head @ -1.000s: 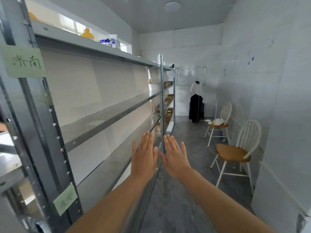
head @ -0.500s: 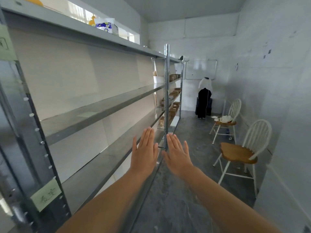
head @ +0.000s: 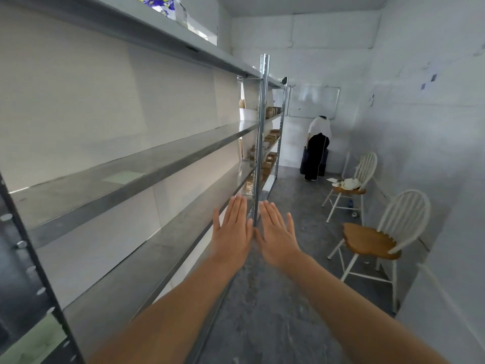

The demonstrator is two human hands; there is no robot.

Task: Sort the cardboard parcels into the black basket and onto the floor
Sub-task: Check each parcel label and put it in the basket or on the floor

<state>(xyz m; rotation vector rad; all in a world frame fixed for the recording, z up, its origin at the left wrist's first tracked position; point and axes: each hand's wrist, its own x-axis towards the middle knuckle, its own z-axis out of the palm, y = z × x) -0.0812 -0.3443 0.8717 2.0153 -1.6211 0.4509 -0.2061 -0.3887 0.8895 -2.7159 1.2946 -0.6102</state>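
My left hand (head: 232, 228) and my right hand (head: 275, 231) are stretched out in front of me side by side, palms down, fingers straight, holding nothing. Far ahead, several cardboard parcels (head: 270, 160) sit on the shelves of the second rack bay. They are small and well out of reach. No black basket is in view.
A long metal shelving rack (head: 147, 164) runs along the left wall with a steel upright (head: 262, 127) ahead. Two white chairs with wooden seats (head: 372, 240) stand along the right wall. A person (head: 317, 148) bends over at the far end. Grey floor (head: 275, 311) runs between.
The view has moved forward along the rack and the paper labels on the near upright have slid out of view. Both hands stay flat and empty in front of me.
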